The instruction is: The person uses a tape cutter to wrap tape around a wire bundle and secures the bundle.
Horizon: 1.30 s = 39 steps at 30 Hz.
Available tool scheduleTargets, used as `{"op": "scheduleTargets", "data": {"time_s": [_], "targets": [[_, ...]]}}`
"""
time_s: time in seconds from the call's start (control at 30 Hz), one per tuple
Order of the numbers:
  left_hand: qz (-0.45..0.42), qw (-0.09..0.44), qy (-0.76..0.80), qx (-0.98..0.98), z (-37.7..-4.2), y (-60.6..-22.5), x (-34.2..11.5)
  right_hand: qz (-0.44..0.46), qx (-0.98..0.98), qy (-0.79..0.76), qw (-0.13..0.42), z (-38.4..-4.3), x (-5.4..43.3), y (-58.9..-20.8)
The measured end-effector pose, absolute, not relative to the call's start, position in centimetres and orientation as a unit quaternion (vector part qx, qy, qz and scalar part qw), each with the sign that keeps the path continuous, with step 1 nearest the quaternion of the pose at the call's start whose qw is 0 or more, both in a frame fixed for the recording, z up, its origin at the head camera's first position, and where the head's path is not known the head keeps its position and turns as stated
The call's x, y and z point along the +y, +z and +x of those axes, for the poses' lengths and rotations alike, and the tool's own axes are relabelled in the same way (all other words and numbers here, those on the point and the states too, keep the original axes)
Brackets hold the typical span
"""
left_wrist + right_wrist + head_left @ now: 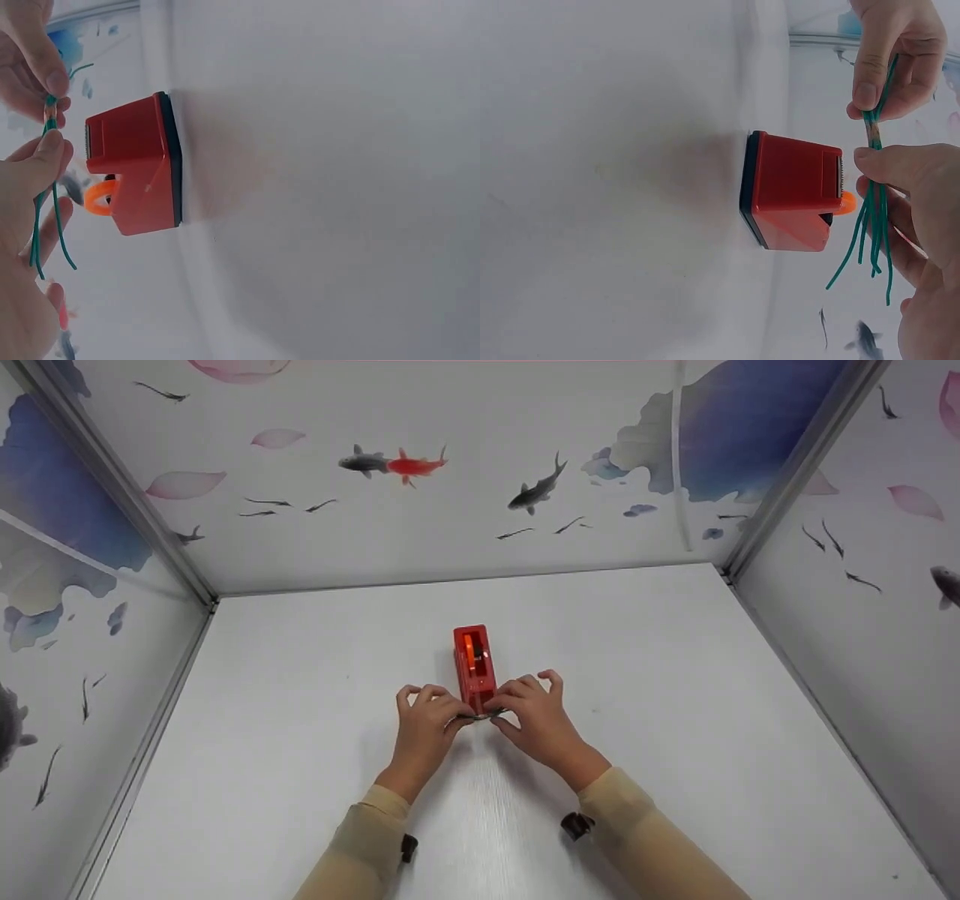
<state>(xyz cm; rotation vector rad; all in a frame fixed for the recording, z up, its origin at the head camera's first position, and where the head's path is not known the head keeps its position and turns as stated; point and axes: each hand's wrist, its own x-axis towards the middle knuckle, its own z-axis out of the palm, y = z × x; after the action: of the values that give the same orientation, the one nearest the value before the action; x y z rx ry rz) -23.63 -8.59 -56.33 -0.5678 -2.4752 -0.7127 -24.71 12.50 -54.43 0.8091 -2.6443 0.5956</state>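
Note:
Both hands pinch a bundle of thin green wires (883,225), whose loose ends fan out past the fingers. Between the two pinches shows a short brownish band (873,133), perhaps tape; I cannot tell for sure. My left hand (426,727) and right hand (541,724) meet close together at the near end of a red tape dispenser (476,682). The bundle is held in front of its toothed cutting edge (840,176). An orange roll (470,651) sits inside the dispenser, which stands upright on the white table.
The white table (285,750) is bounded by printed panels, with a back wall (465,532) showing fish and petals. Metal rails run along the left and right edges. Small dark devices (576,826) are worn at both wrists.

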Motion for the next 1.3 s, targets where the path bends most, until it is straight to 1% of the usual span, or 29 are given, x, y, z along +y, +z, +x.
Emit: {"op": "scheduleTargets", "data": {"time_s": [0.3,0.43,0.7,0.9,1.3], "targets": [[-0.223,0.27,-0.247,-0.904,-23.5,-56.29,-8.45,0.284,-0.937,0.179,0.099,-25.09,12.52,-54.24],[-0.23,0.286,-0.237,-0.9,-23.31,-56.34,-8.45,0.282,-0.938,0.181,0.086,-25.06,12.52,-54.24],[-0.221,0.283,-0.249,-0.899,-23.28,-56.47,-8.55,0.289,-0.936,0.17,0.106,-24.84,12.49,-54.1],[-0.212,0.278,-0.255,-0.901,-23.14,-56.73,-8.71,0.283,-0.938,0.166,0.109,-24.57,12.33,-54.03],[-0.195,0.25,-0.281,-0.906,-23.13,-56.25,-8.78,0.284,-0.938,0.14,0.143,-24.51,12.3,-53.9]]}}
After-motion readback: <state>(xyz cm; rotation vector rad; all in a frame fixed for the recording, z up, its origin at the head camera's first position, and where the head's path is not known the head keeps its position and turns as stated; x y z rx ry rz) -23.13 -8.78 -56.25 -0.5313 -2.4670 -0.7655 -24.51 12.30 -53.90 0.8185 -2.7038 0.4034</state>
